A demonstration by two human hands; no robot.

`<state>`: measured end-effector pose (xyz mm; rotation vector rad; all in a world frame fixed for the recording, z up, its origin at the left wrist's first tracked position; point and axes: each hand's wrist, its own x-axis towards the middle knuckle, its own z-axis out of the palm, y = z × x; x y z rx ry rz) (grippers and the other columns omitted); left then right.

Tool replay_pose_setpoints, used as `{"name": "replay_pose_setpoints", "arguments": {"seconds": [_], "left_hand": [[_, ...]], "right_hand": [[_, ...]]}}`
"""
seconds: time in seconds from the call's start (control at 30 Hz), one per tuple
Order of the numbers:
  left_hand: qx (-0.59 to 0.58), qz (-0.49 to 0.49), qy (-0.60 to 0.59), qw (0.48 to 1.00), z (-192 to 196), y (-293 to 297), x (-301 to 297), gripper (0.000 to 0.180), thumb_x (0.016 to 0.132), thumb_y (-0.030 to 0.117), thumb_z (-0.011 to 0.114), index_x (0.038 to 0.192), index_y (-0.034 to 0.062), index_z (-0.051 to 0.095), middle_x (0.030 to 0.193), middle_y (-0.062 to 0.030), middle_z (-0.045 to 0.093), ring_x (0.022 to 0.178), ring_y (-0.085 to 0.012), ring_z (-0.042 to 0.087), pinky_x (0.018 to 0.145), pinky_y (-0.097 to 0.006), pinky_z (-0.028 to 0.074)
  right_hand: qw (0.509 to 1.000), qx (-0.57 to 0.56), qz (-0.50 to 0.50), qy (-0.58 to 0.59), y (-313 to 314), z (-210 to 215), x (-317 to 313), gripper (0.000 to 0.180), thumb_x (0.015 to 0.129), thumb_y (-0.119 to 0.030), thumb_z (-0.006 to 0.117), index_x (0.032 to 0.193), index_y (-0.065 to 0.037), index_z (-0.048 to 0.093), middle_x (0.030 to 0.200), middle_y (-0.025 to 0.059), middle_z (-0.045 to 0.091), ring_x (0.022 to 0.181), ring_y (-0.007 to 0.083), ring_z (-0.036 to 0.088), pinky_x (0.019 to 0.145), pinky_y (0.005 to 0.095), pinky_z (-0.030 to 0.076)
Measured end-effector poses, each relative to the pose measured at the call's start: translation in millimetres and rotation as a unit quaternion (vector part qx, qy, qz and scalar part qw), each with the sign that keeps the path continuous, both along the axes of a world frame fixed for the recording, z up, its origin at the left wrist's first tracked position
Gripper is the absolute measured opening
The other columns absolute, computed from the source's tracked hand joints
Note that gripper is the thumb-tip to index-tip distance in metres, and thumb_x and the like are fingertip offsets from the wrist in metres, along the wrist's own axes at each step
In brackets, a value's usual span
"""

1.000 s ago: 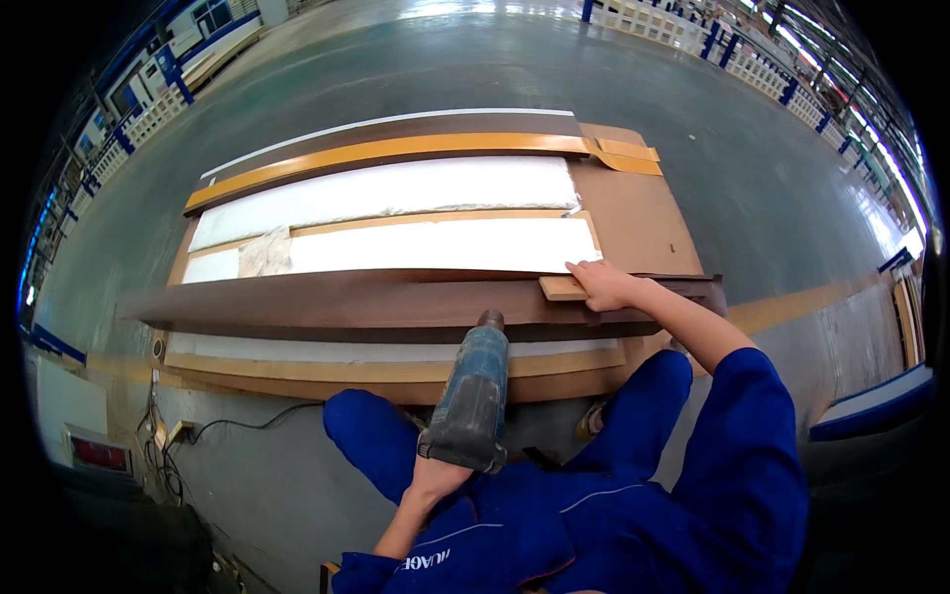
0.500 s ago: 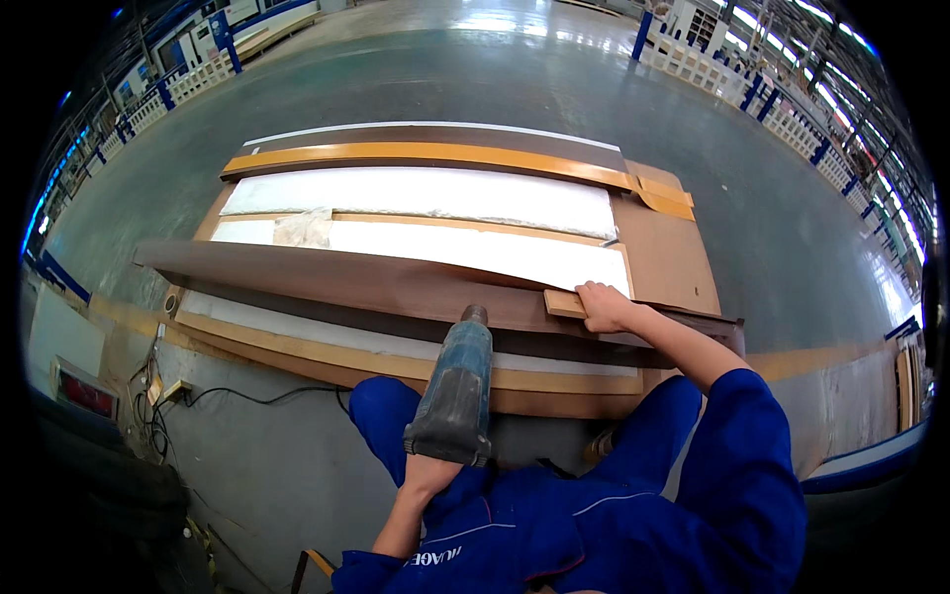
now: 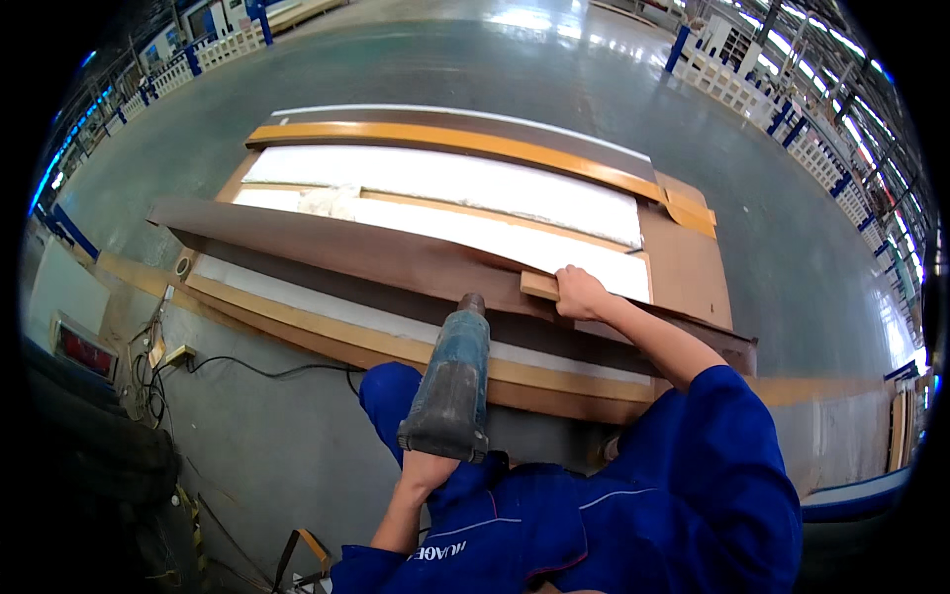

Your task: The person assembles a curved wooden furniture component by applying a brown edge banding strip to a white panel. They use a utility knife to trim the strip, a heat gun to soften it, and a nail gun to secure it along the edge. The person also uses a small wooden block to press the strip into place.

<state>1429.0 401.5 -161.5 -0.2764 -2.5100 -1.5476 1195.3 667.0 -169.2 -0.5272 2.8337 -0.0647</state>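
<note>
The grey factory floor (image 3: 416, 69) spreads wide and open beyond the far edge of the low panel stack (image 3: 683, 267), with blue and white barriers only at the distant rim. Nearer than the stack, on its left, the floor carries a black cable (image 3: 267, 371) and a small socket block (image 3: 173, 354), so that side is more cluttered. The stack lies flat on the floor: brown board with two long white sheets (image 3: 445, 178) set lengthwise and an orange-yellow strip (image 3: 445, 139) along its far edge. A long dark brown strip (image 3: 336, 247) lies slantwise over the stack's near half, its left end overhanging the stack's left edge. Along the stack's near edge runs another yellow band (image 3: 327, 332), close to the person's blue-trousered knee (image 3: 391, 391).

A blue-grey heat gun (image 3: 450, 381) stands just short of the stack's near edge, nozzle pointing at the dark strip. The left hand (image 3: 427, 473) is below the gun at its rear, mostly hidden behind the gun's base, the forearm rising from the lower edge; its grip on the handle cannot be made out. The right hand (image 3: 579, 294) reaches out over the stack's near half on a nearly straight arm, sleeve pushed up, fingers closed down on a small pale wooden block (image 3: 539, 285) resting against the dark strip's far side.
</note>
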Motion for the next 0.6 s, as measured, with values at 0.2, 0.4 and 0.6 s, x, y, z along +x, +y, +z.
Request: {"name": "replay_pose_setpoints", "arguments": {"seconds": [0.2, 0.4, 0.6], "left_hand": [[0.026, -0.001, -0.083, 0.996, -8, -18, 15, 0.027, 0.073, 0.01, 0.062, 0.099, 0.0029, 0.059, 0.097, -0.0115, 0.06, 0.09, -0.0257, 0.057, 0.079, -0.035, 0.044], [0.027, -0.015, -0.064, 0.997, 0, -26, 9, 0.033, 0.071, 0.014, 0.068, 0.101, 0.0043, 0.058, 0.098, -0.0109, 0.06, 0.092, -0.0232, 0.057, 0.078, -0.034, 0.045], [0.078, -0.027, -0.121, 0.989, 10, -60, -6, 0.044, 0.069, 0.02, 0.072, 0.107, 0.0061, 0.056, 0.106, -0.0106, 0.058, 0.098, -0.0228, 0.055, 0.083, -0.033, 0.044]], "right_hand": [[1.0, -0.018, 0.017, -0.015, -16, 6, -10, 0.033, 0.067, -0.011, 0.048, 0.094, 0.008, 0.047, 0.093, 0.0273, 0.054, 0.089, 0.0387, 0.054, 0.08, 0.0415, 0.045], [0.995, -0.077, 0.015, -0.055, -51, 3, -26, 0.03, 0.067, -0.009, 0.047, 0.089, 0.01, 0.049, 0.086, 0.0286, 0.057, 0.084, 0.0386, 0.056, 0.078, 0.0414, 0.045], [0.998, -0.05, -0.013, -0.028, -64, 7, -2, 0.032, 0.064, -0.009, 0.051, 0.092, 0.007, 0.049, 0.089, 0.0232, 0.051, 0.087, 0.0356, 0.05, 0.081, 0.0391, 0.042]]}}
